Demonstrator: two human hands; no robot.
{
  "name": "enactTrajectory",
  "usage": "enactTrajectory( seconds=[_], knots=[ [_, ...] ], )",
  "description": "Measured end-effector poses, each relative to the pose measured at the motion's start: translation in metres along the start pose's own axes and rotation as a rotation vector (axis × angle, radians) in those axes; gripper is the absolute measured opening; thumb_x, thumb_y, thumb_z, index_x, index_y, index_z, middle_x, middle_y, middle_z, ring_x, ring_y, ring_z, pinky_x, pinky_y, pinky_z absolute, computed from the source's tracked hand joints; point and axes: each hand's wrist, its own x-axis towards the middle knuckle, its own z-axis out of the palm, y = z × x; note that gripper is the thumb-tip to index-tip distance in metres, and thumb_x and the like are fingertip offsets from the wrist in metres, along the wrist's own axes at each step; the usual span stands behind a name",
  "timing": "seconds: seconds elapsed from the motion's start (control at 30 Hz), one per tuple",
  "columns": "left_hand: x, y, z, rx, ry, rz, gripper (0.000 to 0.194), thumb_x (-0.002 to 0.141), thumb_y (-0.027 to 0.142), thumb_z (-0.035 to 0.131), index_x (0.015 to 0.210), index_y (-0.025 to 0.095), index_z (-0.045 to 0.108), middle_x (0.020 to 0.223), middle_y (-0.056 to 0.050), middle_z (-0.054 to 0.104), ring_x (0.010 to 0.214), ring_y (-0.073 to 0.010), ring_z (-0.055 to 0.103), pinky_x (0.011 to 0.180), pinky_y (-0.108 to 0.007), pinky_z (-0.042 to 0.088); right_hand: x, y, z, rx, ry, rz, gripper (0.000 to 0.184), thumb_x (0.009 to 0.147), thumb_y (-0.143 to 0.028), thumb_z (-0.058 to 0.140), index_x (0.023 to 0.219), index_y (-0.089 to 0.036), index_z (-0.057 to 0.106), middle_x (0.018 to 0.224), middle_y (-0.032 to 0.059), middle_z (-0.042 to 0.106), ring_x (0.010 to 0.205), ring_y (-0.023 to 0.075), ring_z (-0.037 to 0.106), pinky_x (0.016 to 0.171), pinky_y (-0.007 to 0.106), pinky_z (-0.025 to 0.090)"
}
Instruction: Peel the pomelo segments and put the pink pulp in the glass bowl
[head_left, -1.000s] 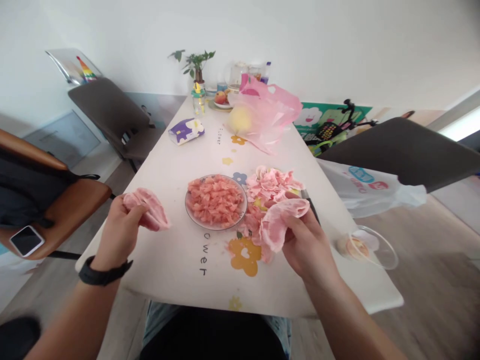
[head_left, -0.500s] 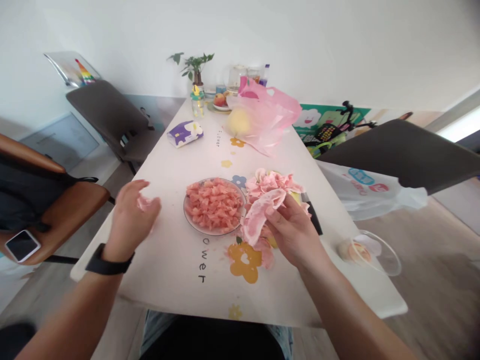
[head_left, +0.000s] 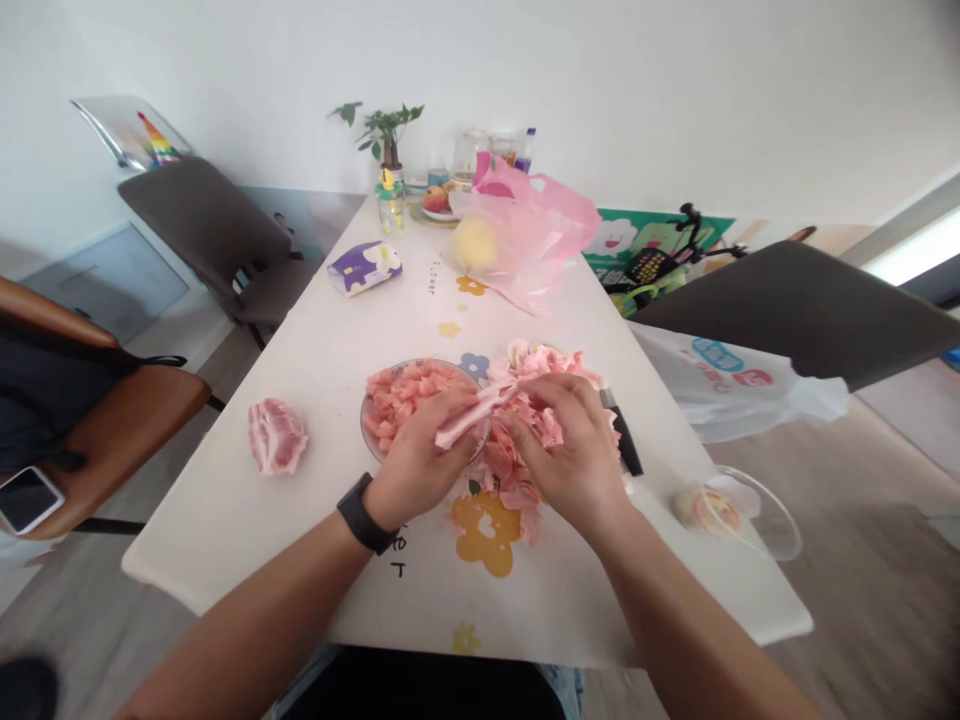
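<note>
Both hands meet above the right edge of a round plate (head_left: 363, 432) heaped with pink pomelo flesh (head_left: 409, 385). A pale pink strip of pomelo membrane (head_left: 472, 414) runs between them. My left hand (head_left: 426, 460), with a black band on its wrist, pinches the strip's near end. My right hand (head_left: 574, 450) has its fingers curled round the far end. Below and behind the right hand lies a pile of pomelo membranes (head_left: 517, 485). A peeled chunk of pomelo (head_left: 277, 437) rests on the table to the left, apart from both hands.
A black knife handle (head_left: 624, 440) pokes out right of the pile. Farther back are a purple tissue pack (head_left: 365, 267) and a pink plastic bag (head_left: 544, 225) with a yellow fruit. A clear round container (head_left: 739, 512) hangs at the table's right edge.
My left hand has put the pomelo chunk down on the left and moved right to the plate, where it now grips the membrane. My right hand has shifted slightly, still holding the membrane.
</note>
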Motion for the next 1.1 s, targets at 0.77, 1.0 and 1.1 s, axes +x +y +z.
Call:
enactTrajectory(
  seconds=[0.77,1.0,1.1],
  knots=[
    [0.004,-0.001,-0.025,-0.366,-0.146,-0.195,0.035,0.096,0.047,0.073,0.118,0.019,0.068,0.102,-0.006,0.070,0.092,-0.0212,0.065,0.082,-0.033,0.054,0.058,-0.025,-0.026,-0.106,-0.922,-0.121,0.030,0.100,-0.022,0.054,0.074,-0.023,0.070,0.070,0.0002,0.064,0.062,0.0153,0.054,0.058,0.031,0.034],
    [0.004,-0.009,-0.022,-0.370,-0.122,-0.130,0.035,0.097,0.044,0.073,0.119,0.018,0.068,0.106,-0.008,0.070,0.097,-0.0226,0.064,0.089,-0.035,0.054,0.063,-0.031,-0.016,-0.090,-0.926,0.007,0.023,0.087,-0.018,0.056,0.065,-0.021,0.057,0.062,-0.0032,0.055,0.056,0.0120,0.047,0.055,0.029,0.028],
    [0.004,-0.014,-0.021,-0.425,-0.115,-0.093,0.033,0.098,0.042,0.072,0.120,0.018,0.068,0.104,-0.008,0.069,0.095,-0.0224,0.063,0.087,-0.035,0.054,0.062,-0.032,-0.012,-0.090,-0.912,0.087,0.016,0.084,-0.020,0.058,0.068,-0.021,0.059,0.061,-0.0042,0.056,0.056,0.0118,0.047,0.055,0.028,0.030]
  ],
)
